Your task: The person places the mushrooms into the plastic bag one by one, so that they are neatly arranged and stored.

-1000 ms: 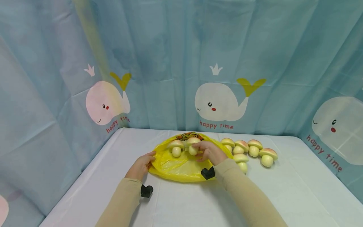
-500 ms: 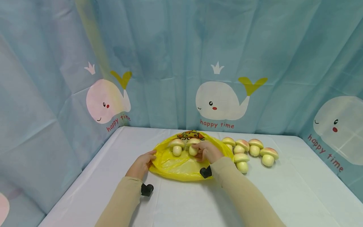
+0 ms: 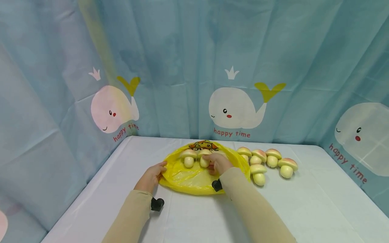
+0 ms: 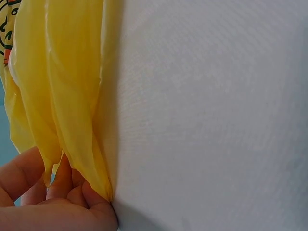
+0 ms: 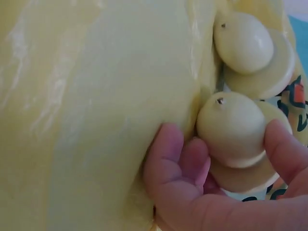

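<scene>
Head | right hand (image 3: pixel 220 164) | held mushroom (image 3: pixel 203 163) shifted slightly nearer neighbouring mushroom (image 3: pixel 188 159)

a curtained-off nook, whether in a home or a studio unclear: pale-blue whale-print curtains (image 3: pixel 179 50) lettered "happy time" hang from ten through twelve to two o'clock around a white-clothed counter (image 3: pixel 188 216).
</scene>
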`<action>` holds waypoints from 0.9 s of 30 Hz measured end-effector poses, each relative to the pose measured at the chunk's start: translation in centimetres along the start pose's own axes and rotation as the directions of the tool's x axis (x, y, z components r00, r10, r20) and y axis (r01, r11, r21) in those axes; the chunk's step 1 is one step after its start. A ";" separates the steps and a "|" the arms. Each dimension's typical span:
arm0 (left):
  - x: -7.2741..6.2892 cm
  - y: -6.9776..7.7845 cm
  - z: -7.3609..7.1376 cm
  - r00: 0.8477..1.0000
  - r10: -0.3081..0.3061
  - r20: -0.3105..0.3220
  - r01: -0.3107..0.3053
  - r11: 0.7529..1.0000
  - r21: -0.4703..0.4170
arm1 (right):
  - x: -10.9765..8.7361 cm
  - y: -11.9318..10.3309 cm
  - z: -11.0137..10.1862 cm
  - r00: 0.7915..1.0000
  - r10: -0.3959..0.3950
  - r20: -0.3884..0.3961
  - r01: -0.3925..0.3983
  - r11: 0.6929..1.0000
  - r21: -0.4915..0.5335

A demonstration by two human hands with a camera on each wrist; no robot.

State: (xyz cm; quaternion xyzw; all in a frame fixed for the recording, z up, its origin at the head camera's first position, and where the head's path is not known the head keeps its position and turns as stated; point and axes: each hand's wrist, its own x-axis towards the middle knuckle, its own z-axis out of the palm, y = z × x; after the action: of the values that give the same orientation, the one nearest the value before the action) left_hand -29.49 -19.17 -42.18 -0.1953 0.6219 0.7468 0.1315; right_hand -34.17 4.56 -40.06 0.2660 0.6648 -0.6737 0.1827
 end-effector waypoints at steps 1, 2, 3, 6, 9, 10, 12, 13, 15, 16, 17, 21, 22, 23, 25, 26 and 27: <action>0.0 0.0 0.0 1.000 0.002 0.001 -0.002 1.000 0.002 | -0.1 0.0 -0.1 1.000 0.000 0.002 0.000 1.000 0.002; 0.0 -0.1 0.0 1.000 0.004 0.002 -0.004 1.000 0.003 | -0.1 0.0 -0.2 1.000 0.000 0.007 0.000 1.000 -0.002; -0.1 -0.1 0.0 1.000 0.006 0.005 -0.006 1.000 0.005 | -0.2 0.1 -0.3 1.000 -0.001 0.013 0.001 1.000 -0.006; -0.2 -0.2 0.0 1.000 0.009 0.001 -0.009 1.000 0.006 | -0.6 0.0 -0.7 0.999 0.002 0.045 -0.001 1.000 -0.012; -0.3 -0.2 0.0 1.000 0.012 -0.003 -0.012 1.000 0.012 | -0.9 0.0 -1.0 0.997 0.012 0.071 -0.010 1.000 -0.018; -0.3 -0.2 0.0 1.000 0.012 -0.005 -0.012 1.000 0.013 | -1.0 -0.1 -1.0 0.997 0.017 0.072 -0.016 1.000 -0.017; -0.2 -0.2 0.0 1.000 0.012 -0.008 -0.012 1.000 0.017 | -1.0 -0.1 -1.1 0.997 0.024 0.076 -0.022 1.000 -0.020; -0.2 -0.2 0.0 1.000 0.013 -0.009 -0.013 1.000 0.023 | -1.0 -0.1 -1.1 0.997 0.027 0.075 -0.025 0.999 -0.024; -0.1 -0.3 0.0 1.000 0.013 -0.012 -0.012 1.000 0.029 | -0.9 -0.1 -1.1 0.997 0.031 0.065 -0.029 0.999 -0.028; 0.0 -0.3 0.0 1.000 0.013 -0.014 -0.013 0.999 0.029 | -0.9 0.0 -1.1 0.998 0.031 0.060 -0.029 0.999 -0.031; 0.0 -0.3 0.0 1.000 0.014 -0.016 -0.013 0.999 0.032 | -0.8 0.0 -1.0 0.998 0.034 0.051 -0.032 0.999 -0.029; 0.1 -0.3 0.0 1.000 0.011 -0.024 -0.011 1.000 0.027 | -0.4 0.0 -0.9 0.999 0.045 0.022 -0.044 0.999 -0.021; 0.1 -0.2 0.0 1.000 0.011 -0.024 -0.011 1.000 0.026 | -0.3 0.0 -0.9 0.999 0.045 0.021 -0.044 0.999 -0.020; 0.2 -0.2 0.0 1.000 0.010 -0.025 -0.009 1.000 0.026 | -0.2 -0.1 -0.9 0.999 0.048 0.016 -0.048 0.999 -0.019; 0.2 -0.2 0.0 1.000 0.007 -0.023 -0.006 1.000 0.025 | -0.1 0.0 -0.9 0.999 0.047 0.017 -0.047 0.999 -0.023; 0.2 -0.2 0.0 1.000 0.006 -0.022 -0.006 1.000 0.027 | -0.1 0.0 -0.9 0.999 0.047 0.014 -0.046 0.999 -0.024; 0.3 -0.2 0.1 1.000 0.006 -0.020 -0.005 1.000 0.027 | -0.1 0.0 -1.0 0.999 0.045 0.014 -0.045 0.999 -0.029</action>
State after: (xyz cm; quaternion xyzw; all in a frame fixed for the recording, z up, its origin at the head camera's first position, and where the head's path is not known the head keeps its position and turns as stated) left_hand -29.65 -19.09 -42.46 -0.1994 0.6337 0.7368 0.1257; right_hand -33.96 5.52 -39.99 0.2732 0.6670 -0.6616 0.2068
